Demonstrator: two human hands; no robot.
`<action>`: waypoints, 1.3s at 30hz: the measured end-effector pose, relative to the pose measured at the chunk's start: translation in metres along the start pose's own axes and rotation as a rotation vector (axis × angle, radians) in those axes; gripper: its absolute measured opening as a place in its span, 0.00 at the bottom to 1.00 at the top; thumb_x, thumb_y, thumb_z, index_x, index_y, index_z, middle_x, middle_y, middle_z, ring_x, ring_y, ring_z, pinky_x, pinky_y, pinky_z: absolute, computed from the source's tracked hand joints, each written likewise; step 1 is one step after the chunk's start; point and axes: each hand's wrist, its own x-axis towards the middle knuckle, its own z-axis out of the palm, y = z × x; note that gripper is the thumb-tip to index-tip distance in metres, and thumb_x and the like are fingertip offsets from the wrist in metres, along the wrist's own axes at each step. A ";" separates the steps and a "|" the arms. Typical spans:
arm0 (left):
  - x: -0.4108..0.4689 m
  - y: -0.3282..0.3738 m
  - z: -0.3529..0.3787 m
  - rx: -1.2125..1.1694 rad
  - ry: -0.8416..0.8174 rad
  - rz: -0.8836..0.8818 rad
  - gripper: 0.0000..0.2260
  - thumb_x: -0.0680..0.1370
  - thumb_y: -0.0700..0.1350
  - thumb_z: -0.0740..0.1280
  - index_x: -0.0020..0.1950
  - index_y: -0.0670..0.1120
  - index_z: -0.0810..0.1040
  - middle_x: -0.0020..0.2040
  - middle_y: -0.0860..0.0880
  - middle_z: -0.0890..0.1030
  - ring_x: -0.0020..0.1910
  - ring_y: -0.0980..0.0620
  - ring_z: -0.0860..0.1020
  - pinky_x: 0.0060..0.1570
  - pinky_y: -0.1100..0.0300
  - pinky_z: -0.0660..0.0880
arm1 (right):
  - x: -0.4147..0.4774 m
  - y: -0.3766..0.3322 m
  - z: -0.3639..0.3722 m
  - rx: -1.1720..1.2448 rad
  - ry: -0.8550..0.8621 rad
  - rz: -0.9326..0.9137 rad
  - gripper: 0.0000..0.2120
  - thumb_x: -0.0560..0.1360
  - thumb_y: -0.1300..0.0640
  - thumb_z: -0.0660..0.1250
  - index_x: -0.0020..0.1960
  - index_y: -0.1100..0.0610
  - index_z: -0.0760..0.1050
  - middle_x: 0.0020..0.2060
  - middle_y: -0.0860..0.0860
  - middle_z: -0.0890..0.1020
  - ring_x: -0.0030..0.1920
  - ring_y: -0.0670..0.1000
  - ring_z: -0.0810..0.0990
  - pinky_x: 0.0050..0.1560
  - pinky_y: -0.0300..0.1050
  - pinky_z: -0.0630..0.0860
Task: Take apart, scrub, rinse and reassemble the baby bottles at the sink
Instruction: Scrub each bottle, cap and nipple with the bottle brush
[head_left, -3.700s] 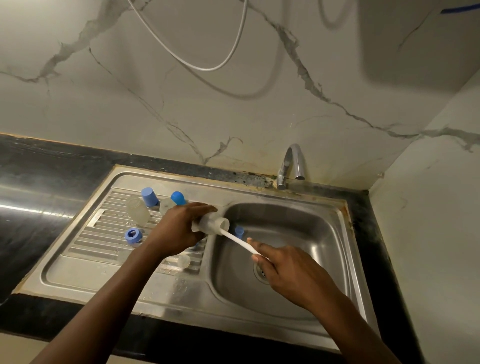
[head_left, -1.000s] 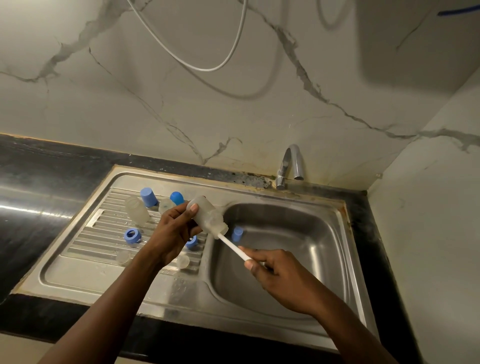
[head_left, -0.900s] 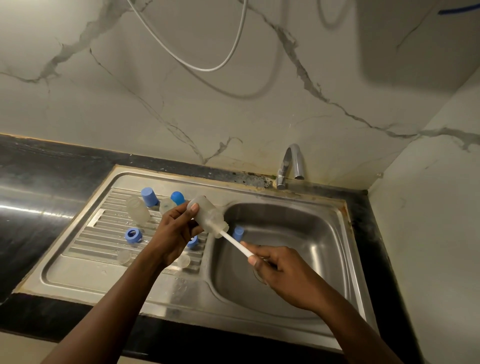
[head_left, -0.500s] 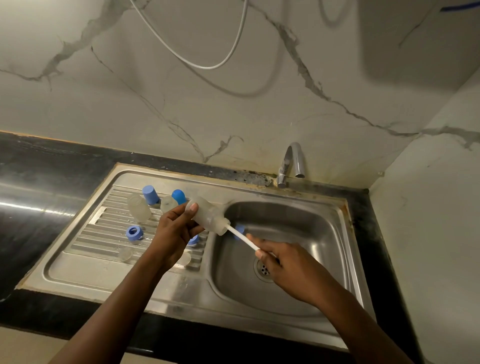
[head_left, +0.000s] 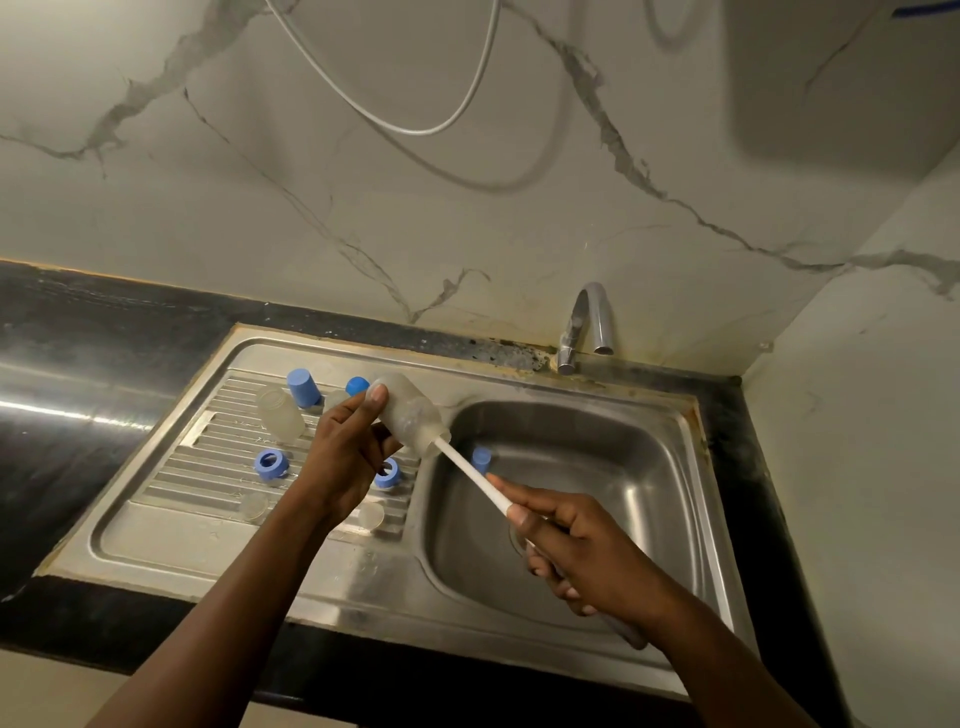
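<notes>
My left hand (head_left: 345, 457) grips a frosted clear baby bottle (head_left: 410, 413), tilted with its mouth pointing down and right over the sink's left rim. My right hand (head_left: 576, 540) holds the white handle of a bottle brush (head_left: 470, 473), whose head is inside the bottle and hidden. On the drainboard (head_left: 171, 535) lie a second clear bottle (head_left: 280, 413), two blue caps (head_left: 304, 387) (head_left: 357, 385), two blue collar rings (head_left: 270, 462) (head_left: 388, 473) and clear teats (head_left: 371, 514). Another blue cap (head_left: 481, 460) sits inside the basin.
The steel sink basin (head_left: 613, 467) is on the right, with a chrome tap (head_left: 589, 325) behind it. Black countertop (head_left: 78, 364) runs to the left. A marble wall stands behind and on the right. A white hose (head_left: 415, 130) hangs on the wall.
My right hand has drawn the brush handle a little down and right, out of the bottle. My left hand keeps the bottle tilted in nearly the same place.
</notes>
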 end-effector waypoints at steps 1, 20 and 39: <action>0.000 0.000 0.001 -0.001 -0.002 0.002 0.24 0.66 0.62 0.84 0.57 0.52 0.88 0.57 0.44 0.86 0.56 0.44 0.86 0.51 0.55 0.85 | 0.002 0.000 0.000 -0.003 0.009 -0.006 0.17 0.85 0.39 0.62 0.72 0.25 0.70 0.33 0.49 0.74 0.26 0.45 0.66 0.25 0.38 0.65; 0.009 -0.006 0.009 -0.071 0.104 0.006 0.15 0.77 0.51 0.72 0.61 0.47 0.82 0.52 0.47 0.87 0.54 0.44 0.87 0.49 0.54 0.85 | -0.004 -0.008 0.019 0.019 0.083 0.093 0.16 0.86 0.43 0.62 0.67 0.22 0.73 0.30 0.47 0.73 0.24 0.45 0.65 0.25 0.37 0.63; 0.016 -0.015 -0.007 -0.012 0.165 0.005 0.14 0.75 0.55 0.76 0.59 0.51 0.87 0.55 0.46 0.87 0.57 0.41 0.87 0.50 0.52 0.85 | 0.001 -0.006 0.013 -0.188 0.139 0.067 0.16 0.86 0.45 0.63 0.69 0.26 0.74 0.27 0.40 0.77 0.25 0.40 0.72 0.26 0.31 0.66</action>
